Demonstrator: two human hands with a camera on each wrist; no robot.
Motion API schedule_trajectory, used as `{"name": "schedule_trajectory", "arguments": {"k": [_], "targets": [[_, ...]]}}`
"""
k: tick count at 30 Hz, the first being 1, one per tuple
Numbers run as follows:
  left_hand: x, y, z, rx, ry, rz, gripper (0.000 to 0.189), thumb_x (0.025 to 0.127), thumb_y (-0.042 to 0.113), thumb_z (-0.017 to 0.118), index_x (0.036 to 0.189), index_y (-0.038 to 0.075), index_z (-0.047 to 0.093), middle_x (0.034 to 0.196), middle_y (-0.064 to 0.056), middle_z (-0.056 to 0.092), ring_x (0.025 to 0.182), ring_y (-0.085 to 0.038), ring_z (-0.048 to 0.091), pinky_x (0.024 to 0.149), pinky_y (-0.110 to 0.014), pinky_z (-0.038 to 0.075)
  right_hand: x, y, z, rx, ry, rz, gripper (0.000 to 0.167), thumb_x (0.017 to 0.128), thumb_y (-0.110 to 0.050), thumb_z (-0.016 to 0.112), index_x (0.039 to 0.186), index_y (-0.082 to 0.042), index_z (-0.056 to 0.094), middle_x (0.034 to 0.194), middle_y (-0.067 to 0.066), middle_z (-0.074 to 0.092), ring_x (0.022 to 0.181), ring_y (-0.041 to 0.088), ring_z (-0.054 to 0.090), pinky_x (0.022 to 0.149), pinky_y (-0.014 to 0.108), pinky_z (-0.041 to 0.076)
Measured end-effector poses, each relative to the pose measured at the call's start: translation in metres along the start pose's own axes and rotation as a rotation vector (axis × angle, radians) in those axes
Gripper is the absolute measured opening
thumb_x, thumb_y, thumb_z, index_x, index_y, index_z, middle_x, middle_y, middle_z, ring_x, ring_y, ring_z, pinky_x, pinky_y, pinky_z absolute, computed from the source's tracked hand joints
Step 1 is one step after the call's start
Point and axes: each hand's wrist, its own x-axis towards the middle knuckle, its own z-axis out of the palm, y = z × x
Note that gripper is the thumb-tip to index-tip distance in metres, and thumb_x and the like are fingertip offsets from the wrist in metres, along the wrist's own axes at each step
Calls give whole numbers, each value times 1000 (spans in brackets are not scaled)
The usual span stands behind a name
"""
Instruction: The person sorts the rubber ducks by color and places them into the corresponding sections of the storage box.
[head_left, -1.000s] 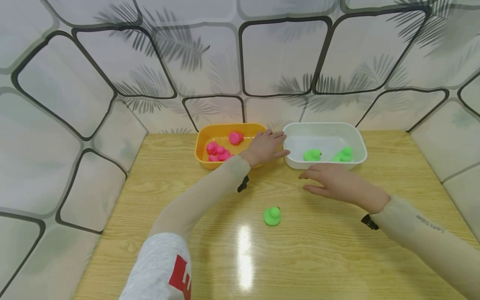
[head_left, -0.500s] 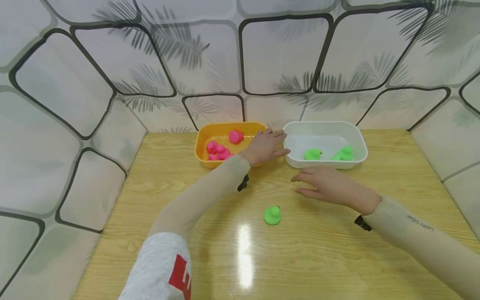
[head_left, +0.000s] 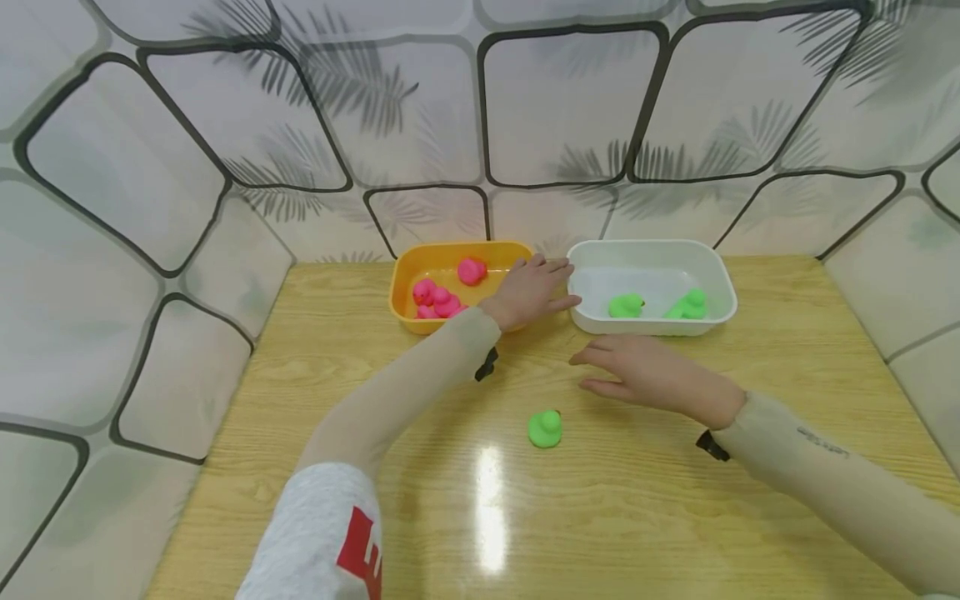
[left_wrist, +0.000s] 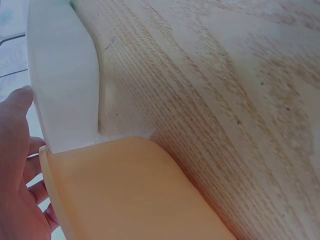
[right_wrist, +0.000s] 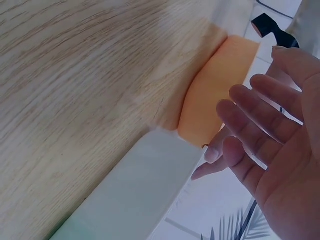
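Note:
My left hand (head_left: 528,293) reaches across the right end of the orange bin (head_left: 405,287), its fingertips at the left rim of the white bin (head_left: 652,327). In the left wrist view the thumb and fingers of that hand show along the rims of both bins. My right hand (head_left: 652,373) hovers in front of the white bin with its fingers extended and nothing in them; the right wrist view shows its palm and spread fingers. A green rubber duck (head_left: 545,429) sits on the table, below and left of the right hand.
Several pink rubber ducks (head_left: 442,302) lie in the orange bin. The white bin holds green ducks (head_left: 626,306) near its front wall. A patterned wall (head_left: 570,108) rises behind the wooden table (head_left: 337,367) and along its sides.
My right hand has moved left and slightly down in the head view, coming nearer the loose green duck. The left hand stays in place; the ducks and bins have not moved.

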Motion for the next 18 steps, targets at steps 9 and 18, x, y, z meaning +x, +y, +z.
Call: {"name": "schedule_trajectory", "arguments": {"k": [9,18], "targets": [[-1,0,-2,-12,-2,3,74,106,64,42,163,17,38,167,0,38,148,-27,37,122,-49,30,7,-5,5,16,-18,7,39,96,-28,76,127,-6,71,117,5,70,103,22,69,91,43,57],[-1,1,0,-8,4,0,74,105,65,41,163,18,38,167,1,38,150,-28,35,122,-51,29,12,-11,16,36,-21,-31,44,97,-33,74,132,-7,70,119,5,69,106,23,68,91,42,57]]}}
